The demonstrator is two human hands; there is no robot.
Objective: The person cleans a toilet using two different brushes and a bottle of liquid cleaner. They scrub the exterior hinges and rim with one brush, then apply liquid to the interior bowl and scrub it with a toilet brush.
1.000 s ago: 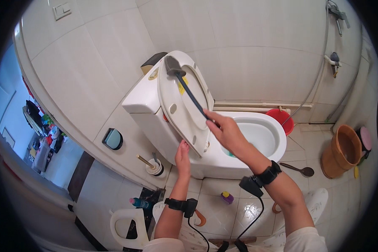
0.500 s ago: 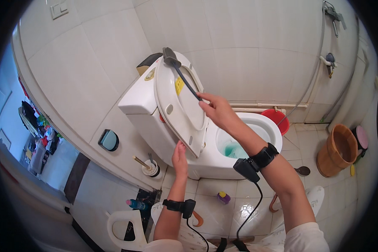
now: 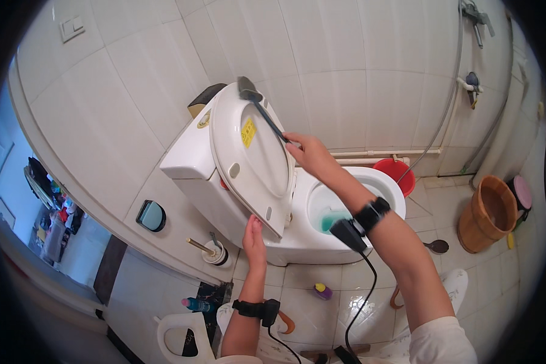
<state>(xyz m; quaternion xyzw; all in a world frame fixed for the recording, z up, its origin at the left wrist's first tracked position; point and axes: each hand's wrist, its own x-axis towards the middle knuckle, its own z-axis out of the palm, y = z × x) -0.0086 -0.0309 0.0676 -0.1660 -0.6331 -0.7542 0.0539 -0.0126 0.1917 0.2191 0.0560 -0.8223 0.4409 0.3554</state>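
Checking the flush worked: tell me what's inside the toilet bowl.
Blue-green water sits at the bottom of the toilet bowl. The right hand's forearm and a black wrist device cover part of the basin.

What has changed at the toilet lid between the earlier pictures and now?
The right hand slid the brush upward along the raised toilet lid, so its head now reaches the lid's top edge. The left hand stayed at the lid's lower edge; the grip on the brush is unchanged.

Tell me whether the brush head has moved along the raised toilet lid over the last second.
Yes. The brush head has slid from the face of the toilet lid up to its top rim, with the right hand following upward.
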